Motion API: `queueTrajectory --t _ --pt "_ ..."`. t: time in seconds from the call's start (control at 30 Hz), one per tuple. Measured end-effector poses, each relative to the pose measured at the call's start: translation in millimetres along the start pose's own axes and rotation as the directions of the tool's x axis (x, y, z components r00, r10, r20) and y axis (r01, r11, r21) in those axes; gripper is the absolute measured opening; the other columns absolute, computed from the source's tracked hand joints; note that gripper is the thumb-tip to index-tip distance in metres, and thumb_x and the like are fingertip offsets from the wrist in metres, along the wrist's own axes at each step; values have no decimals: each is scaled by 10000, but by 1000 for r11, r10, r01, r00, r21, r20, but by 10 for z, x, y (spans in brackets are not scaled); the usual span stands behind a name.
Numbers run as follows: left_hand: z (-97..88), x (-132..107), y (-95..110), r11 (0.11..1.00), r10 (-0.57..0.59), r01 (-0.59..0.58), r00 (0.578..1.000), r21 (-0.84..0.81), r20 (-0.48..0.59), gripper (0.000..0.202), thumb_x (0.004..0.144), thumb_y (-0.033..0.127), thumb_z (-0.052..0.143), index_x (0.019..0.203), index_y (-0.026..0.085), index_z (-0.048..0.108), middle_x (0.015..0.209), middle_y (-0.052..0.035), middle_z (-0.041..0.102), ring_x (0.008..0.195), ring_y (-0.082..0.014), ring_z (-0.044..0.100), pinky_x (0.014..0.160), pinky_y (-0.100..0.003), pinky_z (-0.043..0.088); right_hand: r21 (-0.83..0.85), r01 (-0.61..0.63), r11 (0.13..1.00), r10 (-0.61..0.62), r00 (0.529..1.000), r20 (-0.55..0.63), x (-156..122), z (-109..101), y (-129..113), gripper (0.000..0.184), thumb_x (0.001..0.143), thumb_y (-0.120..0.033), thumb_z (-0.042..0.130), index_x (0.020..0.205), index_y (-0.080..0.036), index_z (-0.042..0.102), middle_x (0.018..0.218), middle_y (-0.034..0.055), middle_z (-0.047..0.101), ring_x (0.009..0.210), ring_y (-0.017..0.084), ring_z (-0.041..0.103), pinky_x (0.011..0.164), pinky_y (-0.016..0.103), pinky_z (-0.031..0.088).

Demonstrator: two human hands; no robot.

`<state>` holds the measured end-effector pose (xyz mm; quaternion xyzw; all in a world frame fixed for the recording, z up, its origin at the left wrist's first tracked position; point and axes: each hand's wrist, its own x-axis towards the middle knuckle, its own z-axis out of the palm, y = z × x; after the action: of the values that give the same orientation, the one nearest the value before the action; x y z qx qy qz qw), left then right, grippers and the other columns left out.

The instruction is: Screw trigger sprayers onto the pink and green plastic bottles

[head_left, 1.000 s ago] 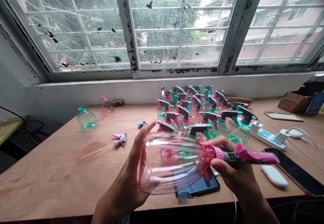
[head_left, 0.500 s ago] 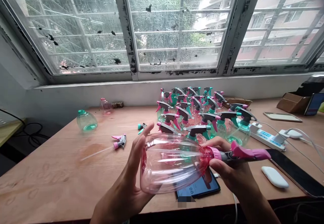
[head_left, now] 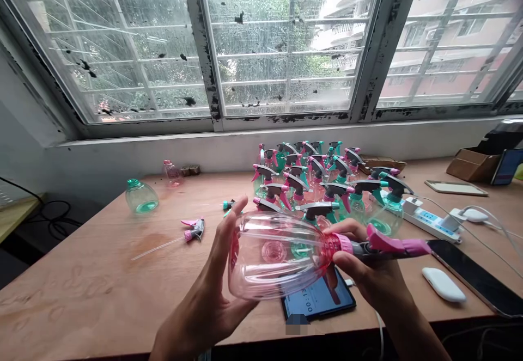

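A clear pink spray bottle lies sideways in the air between my hands, its base to the left. Its pink and grey spray head points right. My left hand cups the base, thumb below and fingers behind. With thumb and fingers, my right hand grips the pink collar at the neck. Behind the bottle stand several assembled spray bottles with pink or green heads. To the left, a loose pink spray head with a tube and a green one lie on the table.
A capless green bottle and a small pink bottle stand on the wooden table at left. A lit phone lies under the held bottle. At right are a power strip, a white case and a dark phone.
The held bottle has tilted slightly, and its spray head has shifted a little left and up. Both hands keep hold of it.
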<state>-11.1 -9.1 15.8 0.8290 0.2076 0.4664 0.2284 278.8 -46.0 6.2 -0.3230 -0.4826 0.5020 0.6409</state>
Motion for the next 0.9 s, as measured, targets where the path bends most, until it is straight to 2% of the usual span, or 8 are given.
queueTrajectory --t 0.13,0.33,0.4,0.5,0.57,0.77,0.83,0.9 --pt "-23 14 39 993 -79 79 997 -91 3 1284 900 518 982 1868 428 143 1966 -137 154 1769 -483 298 1400 -717 283 -35 -15 999 16 1000 22 6 -23 -17 402 882 -489 1027 1071 -228 786 602 -10 821 472 197 706 476 261 519" --pt "-55 -28 25 1000 12 -11 1000 -8 23 1165 1046 107 811 1838 558 85 1974 -73 126 1789 -431 273 1365 -719 404 7 -43 999 42 997 58 5 -63 22 404 948 -546 962 1126 -236 775 594 -21 796 421 153 573 416 224 427" --pt "-43 -27 20 1000 11 -11 1000 -13 21 1175 1054 160 827 1840 553 47 1974 -86 122 1781 -434 297 1360 -722 410 7 -42 999 42 998 48 3 -49 8 396 931 -533 980 1108 -239 784 598 -20 799 433 157 589 422 227 436" --pt "-22 5 34 997 -40 41 999 -69 23 1304 935 460 972 1861 479 54 1974 -127 103 1751 -471 355 1375 -700 388 -29 -28 999 28 1000 0 -1 -17 -37 372 874 -460 1041 1055 -235 807 603 -18 813 496 174 697 502 236 520" --pt "-17 24 44 993 -71 73 997 -95 24 1308 901 534 978 1866 451 100 1972 -129 122 1758 -477 333 1379 -683 388 -43 -19 999 18 1000 -16 -3 -9 -54 373 857 -443 1057 1045 -229 816 609 -15 818 513 177 723 532 241 540" --pt "-21 -28 10 1000 16 -16 1000 9 2 1145 1057 162 816 1840 552 78 1970 -75 151 1745 -412 393 1363 -684 427 20 -32 999 31 999 33 -6 -46 -6 397 917 -517 996 1102 -236 786 591 -21 806 430 150 618 414 208 449" --pt "-16 -40 5 1000 15 -15 1000 0 -4 1193 1057 178 821 1847 525 -3 1965 -94 174 1730 -392 430 1359 -657 445 24 -25 999 24 999 31 -7 -50 0 385 923 -509 993 1093 -231 789 593 -18 804 439 151 623 415 208 454" --pt "-15 -30 14 999 -23 23 1000 -43 2 1274 1005 350 920 1863 459 -16 1959 -130 188 1725 -416 431 1369 -645 430 8 -12 1000 12 1000 17 -9 -48 -7 390 901 -498 1012 1079 -223 800 592 -15 805 470 168 677 445 220 499"
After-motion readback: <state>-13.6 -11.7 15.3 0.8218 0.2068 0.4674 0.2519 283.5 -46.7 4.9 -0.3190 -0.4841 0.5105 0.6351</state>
